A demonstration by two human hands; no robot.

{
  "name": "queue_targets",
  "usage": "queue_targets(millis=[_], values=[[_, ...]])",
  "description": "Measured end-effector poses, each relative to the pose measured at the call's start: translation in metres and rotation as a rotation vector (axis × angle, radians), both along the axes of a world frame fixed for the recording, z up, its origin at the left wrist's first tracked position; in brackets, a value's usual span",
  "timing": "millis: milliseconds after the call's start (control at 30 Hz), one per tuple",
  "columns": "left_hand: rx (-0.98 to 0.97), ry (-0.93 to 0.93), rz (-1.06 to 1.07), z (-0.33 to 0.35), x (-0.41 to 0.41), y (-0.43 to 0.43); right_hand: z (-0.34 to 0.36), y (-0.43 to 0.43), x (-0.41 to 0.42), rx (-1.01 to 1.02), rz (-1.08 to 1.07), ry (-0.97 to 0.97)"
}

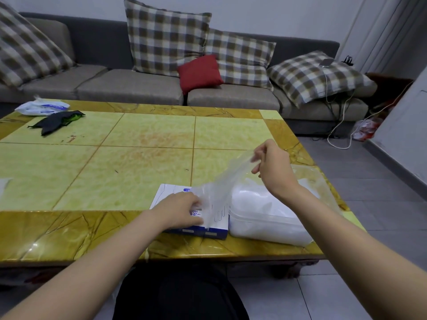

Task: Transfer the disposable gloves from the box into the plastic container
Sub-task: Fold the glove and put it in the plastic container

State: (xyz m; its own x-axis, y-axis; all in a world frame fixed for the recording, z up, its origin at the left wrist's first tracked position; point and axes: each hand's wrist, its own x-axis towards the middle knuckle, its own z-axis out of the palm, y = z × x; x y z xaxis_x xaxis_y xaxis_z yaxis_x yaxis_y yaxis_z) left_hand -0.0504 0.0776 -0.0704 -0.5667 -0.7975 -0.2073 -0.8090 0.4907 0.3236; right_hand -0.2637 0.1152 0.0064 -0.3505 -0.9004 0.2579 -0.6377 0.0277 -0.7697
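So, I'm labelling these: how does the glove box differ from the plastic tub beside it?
The box is printed white-and-blue cardboard with square corners; the tub is see-through plastic with rounded corners. The left hand rests on the box; the right hand, pinching a glove, is above the tub. Both sit side by side near the table edge.

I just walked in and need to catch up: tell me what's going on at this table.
A person seated at the tiled table is moving disposable gloves from a box to a container. The right hand pinches the top of a clear glove, which stretches up from the white and blue box. The left hand rests on the box. Right beside the box stands the plastic container, holding a heap of whitish gloves.
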Motion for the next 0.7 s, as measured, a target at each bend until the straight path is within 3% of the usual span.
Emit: queue_targets(millis=[100,167,367,467,567,700], values=[[-0.06,-0.202,-0.084,-0.002,-0.004,0.0,0.006,-0.001,0.001,-0.027,-0.027,-0.181],[-0.056,-0.287,-0.105,-0.006,-0.009,-0.001,0.013,0.0,0.0,-0.055,-0.036,-0.198],[0.189,-0.275,-0.084,0.019,-0.015,-0.015,0.032,0.006,-0.008,-0.114,-0.059,-0.164],[0.078,-0.118,-0.024,0.061,-0.025,-0.025,0.041,0.011,-0.013,-0.103,-0.058,-0.102],[-0.093,0.22,0.095,0.103,-0.042,-0.022,0.048,0.013,-0.015,-0.106,-0.031,-0.04],[0.066,0.506,0.021,0.138,-0.07,-0.005,0.054,0.016,-0.016,-0.104,0.009,0.071]])
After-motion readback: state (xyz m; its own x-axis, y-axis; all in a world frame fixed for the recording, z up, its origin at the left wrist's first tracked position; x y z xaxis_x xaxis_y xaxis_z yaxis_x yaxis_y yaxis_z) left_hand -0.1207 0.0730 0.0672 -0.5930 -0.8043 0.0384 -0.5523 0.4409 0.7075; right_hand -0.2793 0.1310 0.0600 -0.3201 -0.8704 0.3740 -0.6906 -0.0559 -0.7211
